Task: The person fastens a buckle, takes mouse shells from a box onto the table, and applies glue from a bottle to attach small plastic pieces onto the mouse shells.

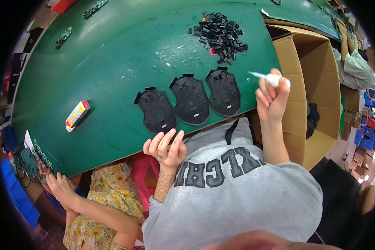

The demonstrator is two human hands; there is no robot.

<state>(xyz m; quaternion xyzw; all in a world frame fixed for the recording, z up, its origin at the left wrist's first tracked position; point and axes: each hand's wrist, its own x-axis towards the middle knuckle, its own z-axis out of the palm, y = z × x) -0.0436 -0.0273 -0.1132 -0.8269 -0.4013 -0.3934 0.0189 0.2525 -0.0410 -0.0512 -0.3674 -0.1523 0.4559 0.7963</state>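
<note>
A pink seat stands by a green table.

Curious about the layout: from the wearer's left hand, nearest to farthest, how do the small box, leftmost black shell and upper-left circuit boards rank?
Head view, from left hand:
1. Leftmost black shell, just ahead
2. Small box, to the left
3. Circuit boards, far upper left

Left grip relaxed, loosely curled; right grip raised in a thumb-and-finger pinch.
</note>
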